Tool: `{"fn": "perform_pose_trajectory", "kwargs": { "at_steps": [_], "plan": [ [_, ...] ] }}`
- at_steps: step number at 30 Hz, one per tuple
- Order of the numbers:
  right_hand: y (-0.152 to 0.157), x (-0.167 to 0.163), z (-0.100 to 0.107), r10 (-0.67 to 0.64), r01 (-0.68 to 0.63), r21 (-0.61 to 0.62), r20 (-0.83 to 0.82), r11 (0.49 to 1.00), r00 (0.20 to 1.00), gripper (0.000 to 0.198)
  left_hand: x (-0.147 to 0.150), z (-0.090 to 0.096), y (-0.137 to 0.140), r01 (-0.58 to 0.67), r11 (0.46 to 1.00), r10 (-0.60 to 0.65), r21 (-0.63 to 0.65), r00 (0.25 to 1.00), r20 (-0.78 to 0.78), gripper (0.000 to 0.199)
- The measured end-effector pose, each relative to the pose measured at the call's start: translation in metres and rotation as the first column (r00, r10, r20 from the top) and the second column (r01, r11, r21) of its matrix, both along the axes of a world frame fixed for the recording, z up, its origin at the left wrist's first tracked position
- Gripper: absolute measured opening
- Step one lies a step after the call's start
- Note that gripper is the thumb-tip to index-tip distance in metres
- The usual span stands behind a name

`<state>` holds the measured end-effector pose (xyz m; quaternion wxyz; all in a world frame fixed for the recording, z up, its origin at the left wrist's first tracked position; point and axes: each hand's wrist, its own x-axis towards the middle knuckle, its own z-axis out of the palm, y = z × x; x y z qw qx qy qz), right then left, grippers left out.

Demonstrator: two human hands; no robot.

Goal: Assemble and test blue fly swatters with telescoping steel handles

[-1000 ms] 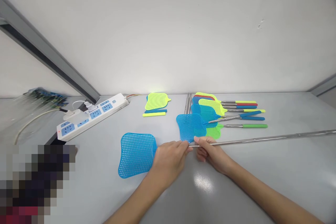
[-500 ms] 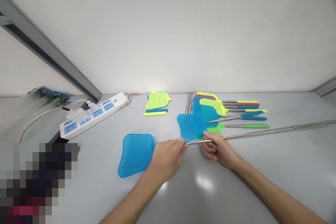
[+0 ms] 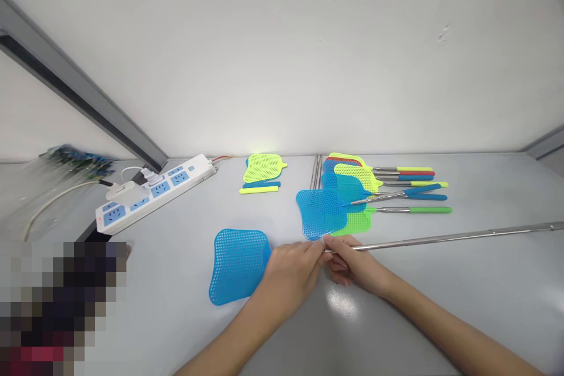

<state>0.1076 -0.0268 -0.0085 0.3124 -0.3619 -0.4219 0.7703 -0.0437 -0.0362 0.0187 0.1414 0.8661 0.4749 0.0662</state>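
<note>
My left hand is closed around the neck of a blue fly swatter head, whose perforated paddle sticks out to the left. Out to the right runs a long, extended metal telescopic rod, reaching the frame's edge. Pinched on the rod's near end is my right hand, its fingertips against those of the left. The joint between head and rod is hidden by the fingers. Just beyond the hands lies another blue fly swatter, on top of a green fly swatter.
More fly swatters with yellow, red and blue handles lie stacked at the back right. Thin metal rods lie beside them. Further left are loose yellow and blue heads and handle sleeves. A power strip and plastic-wrapped items sit left.
My right hand has slid left along the rod until it meets my left hand. The held blue head and the rod have shifted slightly right and nearer to me.
</note>
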Motion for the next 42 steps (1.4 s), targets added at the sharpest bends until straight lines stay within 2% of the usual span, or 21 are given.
{"fn": "perform_pose_trajectory", "kwargs": {
  "at_steps": [7,14,17,21,23,28,32,42],
  "plan": [
    [0.0,0.0,-0.004,-0.062,0.06,0.074,0.02,0.995,0.998,0.04,-0.009,0.003,0.005,0.027,0.999,-0.028,0.044,0.999,0.041,0.033],
    [0.005,0.003,0.002,-0.178,0.178,0.017,-0.011,0.984,0.984,0.047,-0.018,0.005,0.01,-0.003,0.999,0.0,0.037,0.997,0.071,0.034],
    [0.009,0.006,0.004,-0.266,0.266,0.014,0.011,0.964,0.964,0.048,-0.022,0.005,0.013,-0.046,0.998,0.043,0.039,0.996,0.075,0.033],
    [0.014,0.01,0.004,-0.349,0.349,-0.007,0.01,0.937,0.937,0.048,-0.025,0.003,0.016,-0.164,0.982,0.157,0.096,0.984,0.078,0.034],
    [0.015,0.011,0.003,-0.348,0.348,-0.022,0.011,0.937,0.937,0.048,-0.026,0.002,0.017,-0.197,0.975,0.19,0.103,0.979,0.074,0.035],
    [0.017,0.012,0.002,-0.314,0.313,-0.049,-0.004,0.948,0.949,0.049,-0.024,0.0,0.016,-0.181,0.983,0.179,0.042,0.982,0.057,0.038],
    [0.016,0.012,0.003,-0.299,0.297,-0.062,-0.017,0.953,0.954,0.048,-0.022,-0.001,0.014,-0.205,0.978,0.202,0.043,0.977,0.076,0.04],
    [0.016,0.011,0.002,-0.27,0.27,-0.002,0.009,0.963,0.963,0.048,-0.019,-0.005,0.016,-0.222,0.975,0.222,0.0,0.971,0.088,0.043]
  ]
}}
